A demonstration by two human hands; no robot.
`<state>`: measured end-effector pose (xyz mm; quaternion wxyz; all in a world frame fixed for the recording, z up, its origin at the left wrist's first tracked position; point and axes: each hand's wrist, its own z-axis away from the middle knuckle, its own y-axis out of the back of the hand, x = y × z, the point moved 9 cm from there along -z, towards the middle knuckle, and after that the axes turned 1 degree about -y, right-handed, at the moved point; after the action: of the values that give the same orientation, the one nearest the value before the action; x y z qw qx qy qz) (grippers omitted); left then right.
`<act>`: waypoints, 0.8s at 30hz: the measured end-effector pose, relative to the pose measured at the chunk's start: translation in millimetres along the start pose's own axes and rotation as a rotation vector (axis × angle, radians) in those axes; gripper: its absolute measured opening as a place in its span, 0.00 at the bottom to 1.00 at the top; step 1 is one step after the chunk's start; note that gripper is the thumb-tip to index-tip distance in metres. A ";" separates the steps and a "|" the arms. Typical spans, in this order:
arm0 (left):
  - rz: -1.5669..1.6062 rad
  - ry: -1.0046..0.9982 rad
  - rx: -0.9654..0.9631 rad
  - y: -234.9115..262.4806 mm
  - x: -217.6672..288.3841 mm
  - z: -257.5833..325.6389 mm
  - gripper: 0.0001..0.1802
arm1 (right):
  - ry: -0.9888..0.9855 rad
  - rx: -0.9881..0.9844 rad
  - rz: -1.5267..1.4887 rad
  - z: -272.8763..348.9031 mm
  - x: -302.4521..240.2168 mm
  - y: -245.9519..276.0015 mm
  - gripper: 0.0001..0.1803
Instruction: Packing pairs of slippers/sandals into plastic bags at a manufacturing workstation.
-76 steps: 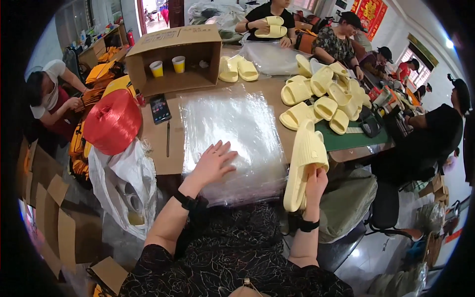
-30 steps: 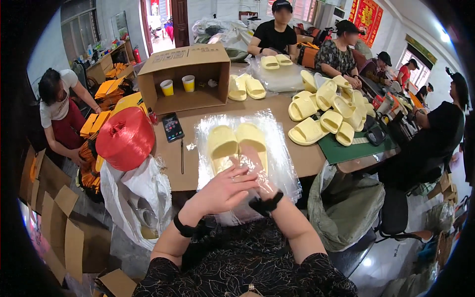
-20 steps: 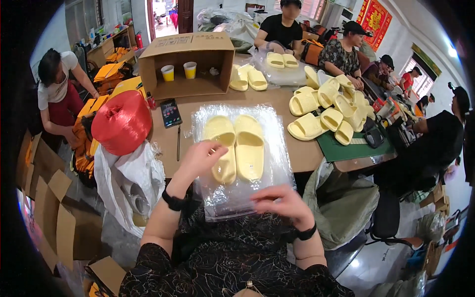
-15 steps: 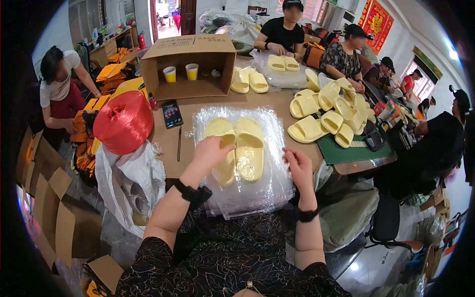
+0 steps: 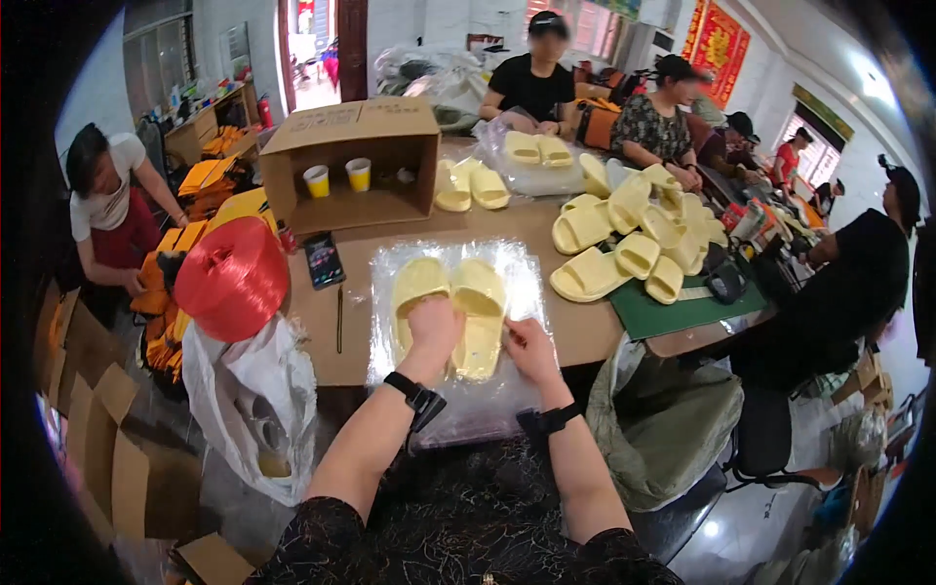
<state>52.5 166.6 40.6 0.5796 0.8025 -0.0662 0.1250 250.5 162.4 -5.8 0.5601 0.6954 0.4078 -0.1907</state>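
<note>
Two bare hands are at one pair of pale yellow slippers (image 5: 478,331), lying side by side, toes toward twelve o'clock, on clear plastic bags (image 5: 527,276). And look at the left hand (image 5: 435,327): it sits at the left slipper's strap, fingertips out of sight, so how far open it is and whether it grips, nobody can tell! Right hand (image 5: 531,349) now, at four o'clock, just beside the other slipper: fingers half curled over the plastic, a grip on it impossible to confirm.

Outward we go! Pen (image 5: 339,320) at nine o'clock, phone (image 5: 324,261) at ten, big red spool (image 5: 232,280) beyond them. Eleven o'clock, an open cardboard box (image 5: 366,210) with two cups (image 5: 359,175) inside. Another slipper pair (image 5: 489,187) at twelve; a slipper heap (image 5: 639,255) at two; a green mat (image 5: 682,312) at three.
</note>
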 end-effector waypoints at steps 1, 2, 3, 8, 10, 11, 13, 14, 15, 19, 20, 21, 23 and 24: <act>-0.003 0.045 0.019 -1.1 -6.4 0.5 0.25 | 0.011 0.013 -0.009 -0.7 -2.9 -1.2 0.18; -0.008 0.088 0.032 -0.9 -12.1 4.1 0.23 | 0.016 0.027 -0.020 1.7 -6.5 -1.5 0.19; 0.066 0.081 0.079 1.5 -12.2 6.4 0.21 | 0.012 0.038 -0.016 3.1 -8.0 0.7 0.19; 0.049 0.052 0.153 0.4 -9.1 6.6 0.19 | 0.074 0.160 0.077 10.9 -22.1 9.6 0.19; 0.070 0.045 0.155 0.0 -8.3 7.1 0.19 | 0.090 0.167 0.091 12.5 -22.0 9.9 0.19; 0.056 0.035 0.144 -1.1 -6.9 7.4 0.17 | 0.104 0.170 0.106 13.1 -21.7 10.6 0.19; 0.046 0.016 0.134 -2.1 -4.8 7.2 0.16 | 0.107 0.176 0.097 11.6 -19.5 9.9 0.20; 0.066 0.017 0.152 -1.5 -6.8 7.3 0.16 | 0.112 0.171 0.085 10.8 -20.9 8.8 0.20; 0.085 0.019 0.170 -1.1 -8.5 7.4 0.16 | 0.091 0.160 0.066 11.2 -19.3 8.5 0.20; 0.138 0.014 0.203 -2.0 -12.3 7.4 0.15 | 0.087 0.156 0.057 11.6 -20.3 7.3 0.20; 0.130 0.009 0.205 -2.1 -11.9 7.9 0.15 | 0.093 0.157 0.057 12.0 -20.3 7.2 0.19; 0.121 0.004 0.206 -2.4 -11.5 8.2 0.15 | 0.099 0.156 0.056 12.2 -20.1 7.1 0.19; 0.125 -0.005 0.219 -2.1 -10.2 7.1 0.15 | 0.104 0.162 0.054 11.5 -19.8 8.2 0.19; 0.129 -0.014 0.233 -1.2 -9.5 7.3 0.15 | 0.108 0.169 0.050 11.6 -20.5 8.9 0.19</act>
<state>44.6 159.7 34.7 0.4729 0.8593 -0.1067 0.1630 247.4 143.9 11.1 0.4813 0.7594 0.4023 -0.1727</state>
